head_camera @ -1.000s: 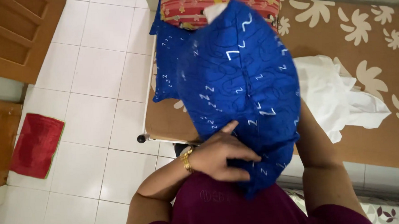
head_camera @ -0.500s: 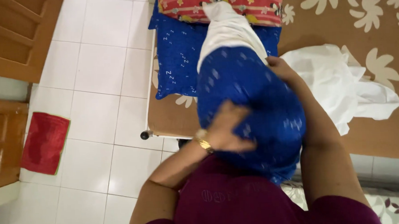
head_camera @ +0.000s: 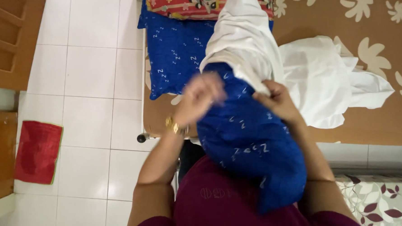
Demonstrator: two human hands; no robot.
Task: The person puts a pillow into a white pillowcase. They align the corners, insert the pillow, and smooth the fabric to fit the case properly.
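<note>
Both hands clamped on the blue pillowcase at its open edge: right hand pinches the rim where the white pillow sticks out, left hand is motion-blurred but its fingers look closed on the opposite side of the rim. Pillow is roughly half inside, lower covered end against the person's torso, bare upper end pointing over the bed. On the bed: second blue pillow, red patterned pillow above it, crumpled white cloth just right of the hands; red mat on the tiled floor, well apart.
</note>
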